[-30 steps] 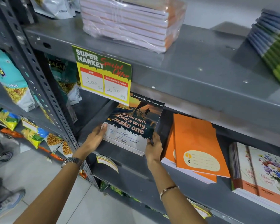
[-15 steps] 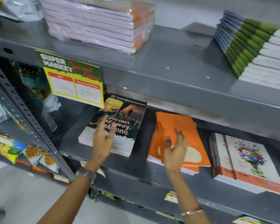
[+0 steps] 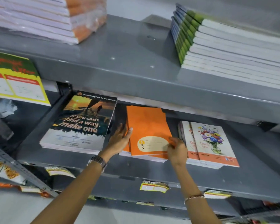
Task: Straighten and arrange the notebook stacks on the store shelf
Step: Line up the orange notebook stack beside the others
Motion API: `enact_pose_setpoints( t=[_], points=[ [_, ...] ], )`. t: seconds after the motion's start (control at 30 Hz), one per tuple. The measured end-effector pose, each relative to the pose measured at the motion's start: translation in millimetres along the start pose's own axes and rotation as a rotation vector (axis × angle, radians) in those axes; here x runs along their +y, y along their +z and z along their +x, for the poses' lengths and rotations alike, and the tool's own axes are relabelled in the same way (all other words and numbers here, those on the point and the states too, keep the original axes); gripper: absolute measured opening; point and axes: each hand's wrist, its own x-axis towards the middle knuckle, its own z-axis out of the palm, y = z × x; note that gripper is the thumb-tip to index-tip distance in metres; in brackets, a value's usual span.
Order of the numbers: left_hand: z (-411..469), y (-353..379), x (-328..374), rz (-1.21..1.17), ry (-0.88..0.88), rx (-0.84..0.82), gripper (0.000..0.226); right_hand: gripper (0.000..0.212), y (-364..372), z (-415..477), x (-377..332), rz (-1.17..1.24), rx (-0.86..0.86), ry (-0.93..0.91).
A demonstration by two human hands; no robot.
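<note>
Three notebook stacks lie on the grey middle shelf [image 3: 152, 172]. A dark stack with the words "make one" [image 3: 81, 123] is on the left. An orange stack [image 3: 148, 126] sits in the middle, its top book askew over the ones below. A floral stack [image 3: 208, 141] lies to the right. My left hand [image 3: 120, 139] presses against the orange stack's left edge, thumb on the cover. My right hand [image 3: 176, 149] grips the stack's right front corner, between it and the floral stack.
On the upper shelf [image 3: 128, 62] sit a plastic-wrapped orange-spined pile [image 3: 58, 18] at left and a green-spined pile [image 3: 225, 50] at right. A yellow price sign [image 3: 14, 81] hangs at left. Snack packets [image 3: 5, 172] fill the rack beyond the slotted upright.
Both hands left the dark "make one" stack and moved right onto the two sides of the orange stack. The view has shifted right and closer.
</note>
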Motion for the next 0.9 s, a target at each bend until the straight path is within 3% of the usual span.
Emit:
enact_pose_setpoints(
  t=[0.37,0.6,0.7,0.8,0.9],
  points=[
    [12,0,6,-0.141,-0.038,-0.018,0.069,0.025,6,-15,15,0.352,0.058,0.056],
    [12,11,5,-0.206,-0.02,0.068,0.107,0.018,10,-16,25,0.392,0.048,0.034],
    [8,17,6,-0.239,0.002,0.118,0.102,0.016,12,-16,30,0.421,0.052,0.039],
    [5,17,12,-0.204,0.01,0.131,0.07,0.02,12,-15,31,0.439,0.039,0.05],
    [5,17,14,-0.169,0.001,0.147,0.06,0.022,12,-15,32,0.428,0.032,0.034]
  ],
)
